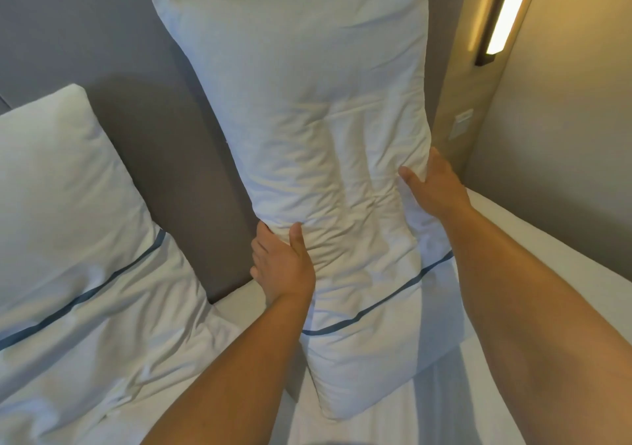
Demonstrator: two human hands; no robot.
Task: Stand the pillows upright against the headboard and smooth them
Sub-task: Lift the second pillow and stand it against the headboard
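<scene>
A long white pillow (318, 129) with a thin blue stripe near its lower end stands on end, leaning against the grey headboard (178, 157). My left hand (282, 263) grips its left edge at mid-height, thumb on the front. My right hand (434, 184) clasps its right edge a little higher. The pillow's middle is creased between my hands. A second white pillow (68, 225) with the same blue stripe leans against the headboard at the left, apart from the first.
White sheet of the mattress (533, 246) runs under and to the right of the pillow. A lit wall lamp (506, 13) hangs on the beige wall panel at the upper right, with a wall switch (461, 123) below it.
</scene>
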